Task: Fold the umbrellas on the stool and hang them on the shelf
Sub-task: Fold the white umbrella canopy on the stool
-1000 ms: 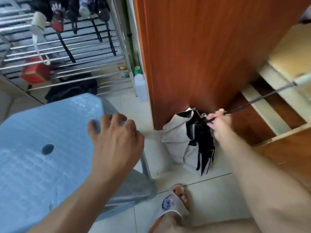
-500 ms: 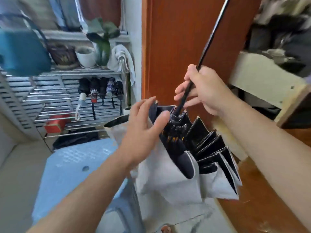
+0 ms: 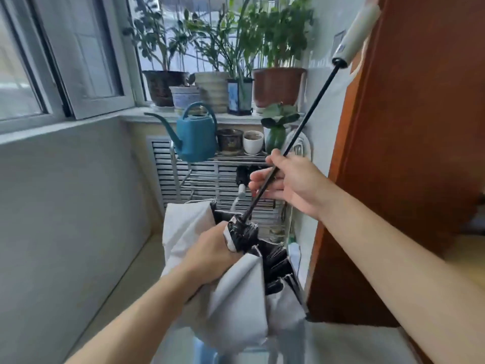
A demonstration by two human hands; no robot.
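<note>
The umbrella point(image 3: 236, 290) is held up in front of the metal shelf point(image 3: 210, 177), canopy hanging collapsed, white handle point(image 3: 354, 35) raised at upper right. Its black shaft point(image 3: 301, 127) is pinched by the right hand point(image 3: 286, 185). The canopy near the runner is gripped by the curled left hand point(image 3: 210, 253). A teal watering can point(image 3: 195, 137) is noted on the shelf.

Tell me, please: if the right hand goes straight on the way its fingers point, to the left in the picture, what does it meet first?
Probably the folded umbrellas hanging on the wire shelf, just beyond the right hand. Depth is unclear, so the hand may pass in front of them.
</note>
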